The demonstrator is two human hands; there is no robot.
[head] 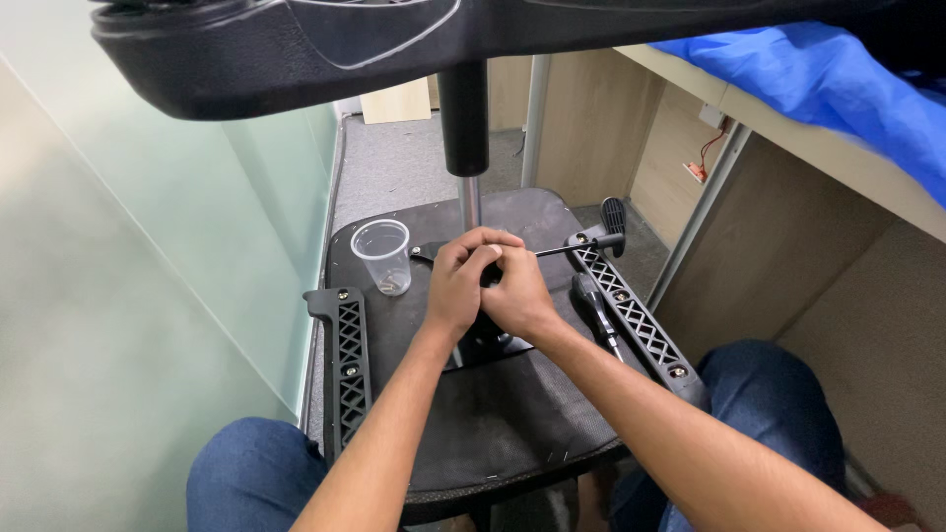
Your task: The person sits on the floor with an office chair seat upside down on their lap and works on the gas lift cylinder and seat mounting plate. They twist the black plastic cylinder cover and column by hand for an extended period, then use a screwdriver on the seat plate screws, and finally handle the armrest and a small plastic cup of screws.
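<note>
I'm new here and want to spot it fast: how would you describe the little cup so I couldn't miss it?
Find the upturned black seat lying across the person's knees. The cup stands upright on it, just left of the left hand and the metal post. It is the only clear thing among black parts, with small dark bits at its bottom.

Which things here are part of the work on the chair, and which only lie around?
In the work: left hand and right hand, together on the mechanism of the upturned seat; gas column; cup with small parts; screwdriver.

Lying about: blue cloth; desk.
</note>
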